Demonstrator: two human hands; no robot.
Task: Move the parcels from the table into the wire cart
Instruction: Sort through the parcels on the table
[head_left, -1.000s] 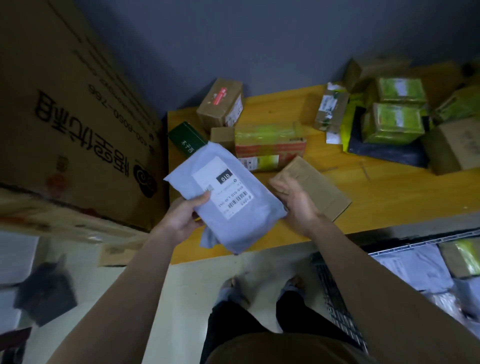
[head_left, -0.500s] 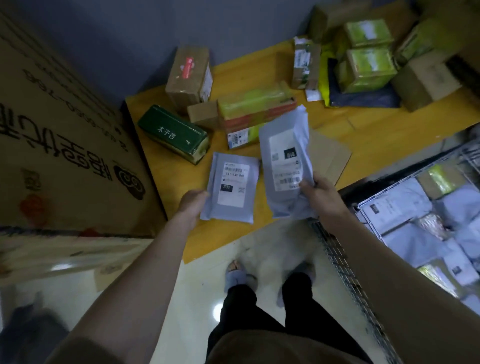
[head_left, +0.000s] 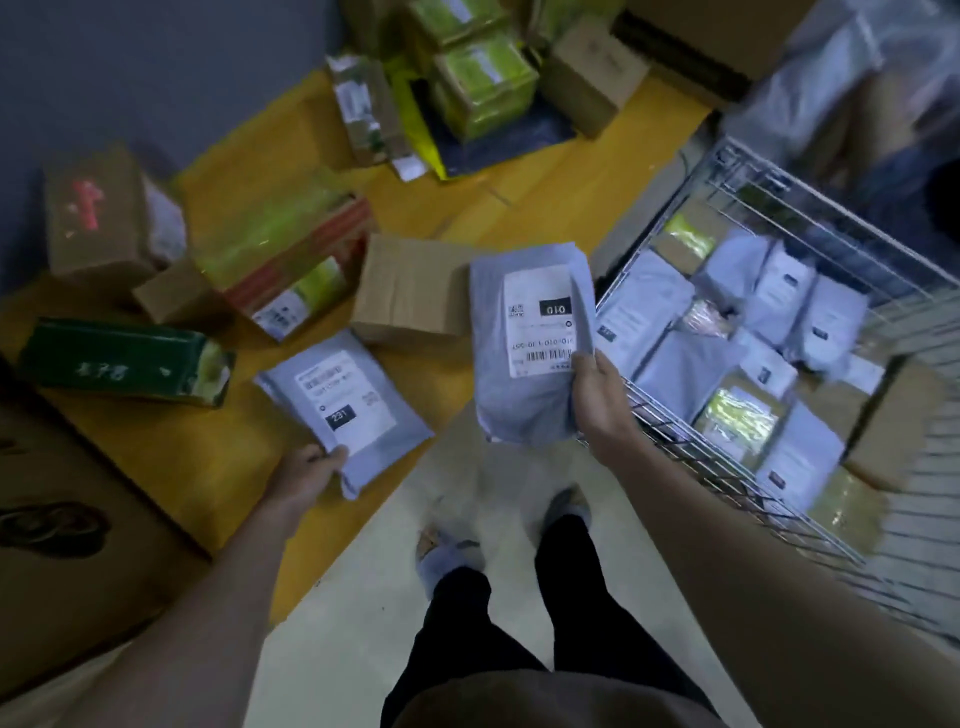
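Beside the wire cart (head_left: 670, 441), right hand (head_left: 597, 387) grips grey mailer (head_left: 524, 384)

We held both bare forearms stretched forward from the bottom of the view; our left hand (head_left: 306, 470) pinched the near corner of the grey mailer (head_left: 345, 405), thumb on top; our right hand (head_left: 597, 395), to the right of that mailer and raised, had its fingers curled round a second mailer's (head_left: 530, 343) right edge; our legs stood below.
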